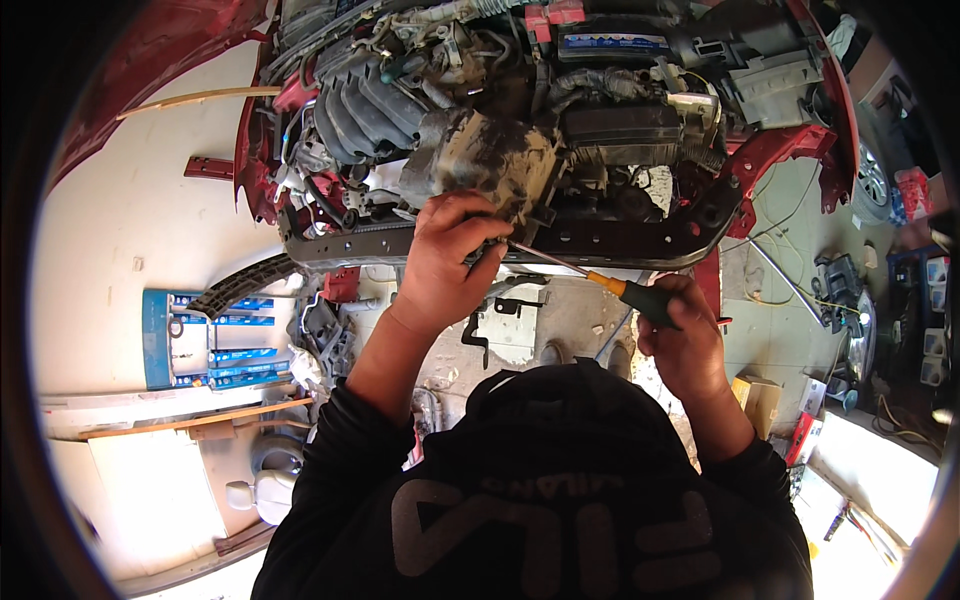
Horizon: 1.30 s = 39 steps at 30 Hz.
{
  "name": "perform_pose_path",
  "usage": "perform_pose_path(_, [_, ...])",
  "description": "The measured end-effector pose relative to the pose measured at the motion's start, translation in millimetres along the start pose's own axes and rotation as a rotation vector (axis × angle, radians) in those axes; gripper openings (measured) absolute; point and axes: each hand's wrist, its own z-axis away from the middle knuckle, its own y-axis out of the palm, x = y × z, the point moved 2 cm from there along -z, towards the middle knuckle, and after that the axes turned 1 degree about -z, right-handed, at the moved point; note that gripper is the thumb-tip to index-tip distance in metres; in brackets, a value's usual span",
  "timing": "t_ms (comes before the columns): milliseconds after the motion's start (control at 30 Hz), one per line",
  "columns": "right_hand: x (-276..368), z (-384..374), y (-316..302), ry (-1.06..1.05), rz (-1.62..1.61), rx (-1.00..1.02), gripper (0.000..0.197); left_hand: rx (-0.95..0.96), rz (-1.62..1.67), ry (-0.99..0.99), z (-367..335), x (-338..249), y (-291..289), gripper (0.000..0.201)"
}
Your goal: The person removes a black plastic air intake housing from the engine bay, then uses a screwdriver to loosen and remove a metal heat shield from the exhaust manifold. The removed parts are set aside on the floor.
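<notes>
My right hand point(685, 340) is wrapped round the handle of a screwdriver point(645, 298), dark green with a yellow collar. Its thin metal shaft slants up and left, and the tip ends beside the fingers of my left hand point(448, 262). Those fingers are curled and pinched together at the lower edge of a dusty, mud-stained dark plastic housing point(490, 160). What they pinch, if anything, is hidden behind them. Just under the housing runs a black crossbar point(640, 242) with holes along it, at the front of a car's engine bay.
Engine parts fill the bay, among them a ribbed black manifold point(365, 110) and a battery point(615, 45). A red fender point(790, 150) edges the right side. A curved black strip point(240, 285) juts out left. Brackets point(510, 305) lie on the floor near my shoes.
</notes>
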Motion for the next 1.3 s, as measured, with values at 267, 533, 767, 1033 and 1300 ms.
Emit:
perform_pose_path(267, [2,2,2,0.077,0.018,0.001,0.043,-0.008,0.006,-0.004,-1,-2,-1,0.034])
perform_pose_path(533, [2,0,-10,0.143,0.134,0.069,0.035,-0.006,0.026,-0.004,3,3,1,0.031])
perform_pose_path(767, [-1,-1,-10,0.202,0.063,0.029,0.037,-0.106,0.056,0.013,6,9,5,0.024])
perform_pose_path(1033, [2,3,2,0.053,0.008,0.041,0.028,-0.090,0.072,-0.009,15,13,8,0.020])
perform_pose_path(1300, [7,4,1,0.051,0.220,0.071,0.041,-0.093,0.062,0.022,17,16,10,0.020])
